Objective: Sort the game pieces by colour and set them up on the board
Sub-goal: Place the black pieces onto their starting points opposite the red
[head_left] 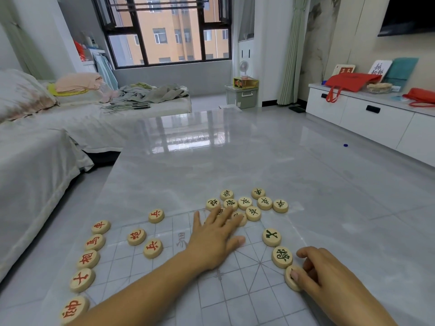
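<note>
Board: clear xiangqi sheet (235,300) on grey tabletop (211,161).
Left hand (215,236): flat, fingers spread, fingertips over dark-lettered discs (253,203) clustered at 12 o'clock.
Right hand (322,271): fingertips pinching one disc (292,280) at its 9 o'clock.
Red-lettered discs (88,258): column at 9 o'clock.
</note>
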{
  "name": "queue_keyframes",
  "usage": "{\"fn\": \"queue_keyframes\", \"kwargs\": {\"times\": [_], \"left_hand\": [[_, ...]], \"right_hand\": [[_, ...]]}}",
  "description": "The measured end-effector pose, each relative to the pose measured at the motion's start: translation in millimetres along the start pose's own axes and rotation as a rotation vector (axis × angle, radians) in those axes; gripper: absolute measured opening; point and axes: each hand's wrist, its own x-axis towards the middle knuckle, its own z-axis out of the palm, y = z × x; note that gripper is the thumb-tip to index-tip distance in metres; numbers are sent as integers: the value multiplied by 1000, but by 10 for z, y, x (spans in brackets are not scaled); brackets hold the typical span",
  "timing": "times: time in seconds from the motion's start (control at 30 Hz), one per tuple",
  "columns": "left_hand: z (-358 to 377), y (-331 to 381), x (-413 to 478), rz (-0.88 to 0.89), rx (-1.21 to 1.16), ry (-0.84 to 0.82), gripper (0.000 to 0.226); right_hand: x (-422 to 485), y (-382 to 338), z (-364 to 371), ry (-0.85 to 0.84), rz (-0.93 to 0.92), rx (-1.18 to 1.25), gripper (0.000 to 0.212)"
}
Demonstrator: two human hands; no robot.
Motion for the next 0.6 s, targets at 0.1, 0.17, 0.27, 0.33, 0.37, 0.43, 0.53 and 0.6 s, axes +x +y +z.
{"fn": "queue_keyframes", "kwargs": {"times": [0.1, 0.17, 0.27, 0.33, 0.37, 0.43, 0.53, 0.6], "left_hand": [[-35, -165, 187, -90, -7, 36, 48], [-51, -245, 263, -118, -26, 43, 47], [-65, -300, 307, -103, -58, 79, 50], [-90, -319, 307, -76, -276, 173, 48], [-124, -328, 295, -92, -509, 228, 46], [-208, -378, 268, -194, -963, 323, 41], [-335, -606, 259, -428, -1166, 484, 29], [-402, -752, 232, -526, -1215, 505, 23]], "right_hand": [[5, 1, 7, -7, 5, 5, 37], [6, 5, 8, -9, 4, 5, 37], [4, 24, 4, -7, 1, 16, 37], [2, 26, 0, -2, -3, 21, 36], [1, 28, 1, 0, -5, 23, 35], [-4, 34, 5, 12, -7, 30, 33], [-8, 44, 10, 36, -10, 29, 31], [-9, 44, 6, 47, -11, 22, 30]]}}
